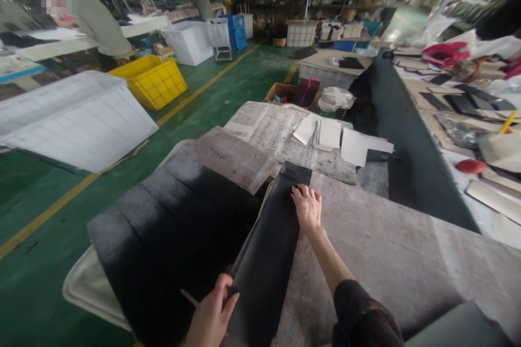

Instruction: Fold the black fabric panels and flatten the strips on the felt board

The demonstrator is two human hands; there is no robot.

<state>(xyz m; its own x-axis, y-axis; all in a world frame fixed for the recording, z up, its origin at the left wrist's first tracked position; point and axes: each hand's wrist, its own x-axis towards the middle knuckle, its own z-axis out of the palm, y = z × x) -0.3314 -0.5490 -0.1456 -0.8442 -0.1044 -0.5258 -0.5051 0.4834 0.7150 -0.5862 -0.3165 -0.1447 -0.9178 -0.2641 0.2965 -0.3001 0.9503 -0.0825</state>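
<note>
The strip (271, 255) lies right of the sheets (171, 211).

Right hand (308, 209) on far end of black strip (271, 249); left hand (209, 314) at its near left edge. Black sheets (175, 222) left, white pieces (329, 134) farther back, yellow crate (152, 84) on green floor (215, 105).

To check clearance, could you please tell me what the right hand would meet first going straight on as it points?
The right hand would first meet the far end of the black strip it touches, then probably the speckled board beyond; depth is unclear.
</note>
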